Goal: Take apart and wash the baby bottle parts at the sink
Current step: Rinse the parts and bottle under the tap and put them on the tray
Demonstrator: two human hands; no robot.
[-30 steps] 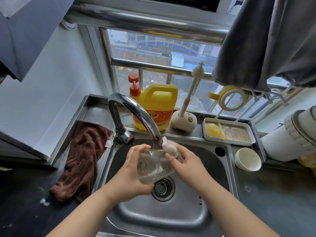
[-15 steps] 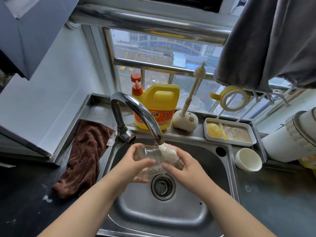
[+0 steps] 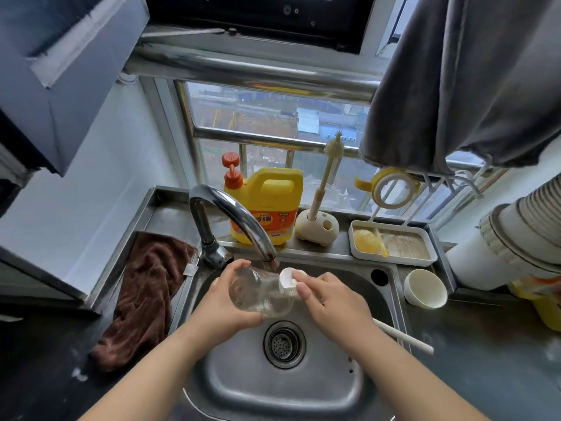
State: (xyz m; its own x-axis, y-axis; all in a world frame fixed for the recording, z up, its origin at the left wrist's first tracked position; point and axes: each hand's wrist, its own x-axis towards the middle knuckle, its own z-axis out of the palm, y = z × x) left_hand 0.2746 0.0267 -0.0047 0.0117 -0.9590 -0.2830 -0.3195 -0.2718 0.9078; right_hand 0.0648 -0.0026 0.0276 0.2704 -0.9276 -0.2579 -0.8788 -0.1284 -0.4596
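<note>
Over the steel sink (image 3: 273, 393), my left hand (image 3: 223, 306) grips a clear baby bottle (image 3: 258, 296) lying on its side just below the tap spout (image 3: 268, 256). My right hand (image 3: 331, 305) holds a white bottle brush; its sponge head (image 3: 287, 278) sits at the bottle's mouth and its handle (image 3: 406, 337) sticks out to the lower right over the sink rim. A yellow-and-white bottle ring (image 3: 391, 185) hangs on a rack at the window. A yellow bottle part (image 3: 365, 240) lies in the white tray (image 3: 391, 260).
A yellow detergent jug (image 3: 267, 202) and a thin brush in a cream stand (image 3: 317, 229) stand behind the sink. A white bowl (image 3: 425, 288) sits to the right, a brown cloth (image 3: 148, 293) drapes on the left. Grey cloth (image 3: 455, 80) hangs overhead.
The bottle went from nearly upright under the tap to lying on its side. The brush's sponge head has come to the bottle's mouth, and the brush handle now shows at the right.
</note>
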